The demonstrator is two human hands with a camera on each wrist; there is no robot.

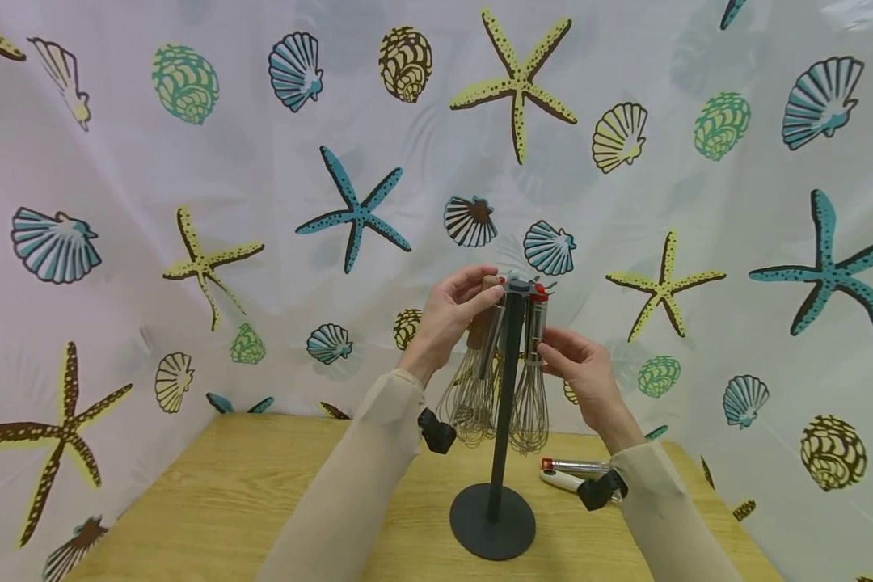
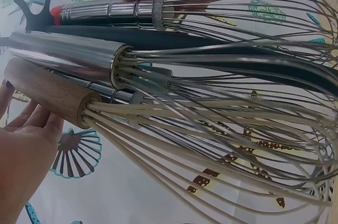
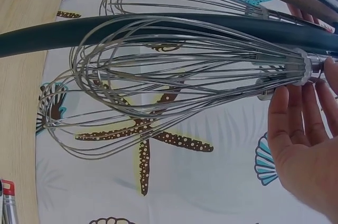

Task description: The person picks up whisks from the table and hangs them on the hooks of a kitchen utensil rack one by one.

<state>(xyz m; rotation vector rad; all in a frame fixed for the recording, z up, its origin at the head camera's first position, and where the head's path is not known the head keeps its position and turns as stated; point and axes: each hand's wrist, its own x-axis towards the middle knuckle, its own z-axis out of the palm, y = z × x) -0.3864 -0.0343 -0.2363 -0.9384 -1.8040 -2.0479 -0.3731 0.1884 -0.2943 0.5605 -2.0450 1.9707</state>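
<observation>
A dark stand [image 1: 507, 404] with hooks at its top carries several hanging whisks. My left hand [image 1: 447, 315] is up at the hooks and holds the top end of a whisk with a wooden handle [image 2: 58, 93]. Beside that one hangs a whisk with a plain steel handle [image 2: 68, 57]. On the stand's right side, my right hand [image 1: 585, 368] pinches the low part of the handle of a red-topped steel whisk [image 1: 536, 323]. Its wire loops [image 3: 185, 65] hang down next to the pole. More wire loops overlap behind.
The round base [image 1: 492, 533] stands on a wooden table [image 1: 233, 485]. A red-ended metal handle [image 1: 575, 466] and a white handle [image 1: 562, 481] lie at the right, partly behind my right wrist. A curtain [image 1: 255, 162] printed with shells and starfish hangs behind and at both sides.
</observation>
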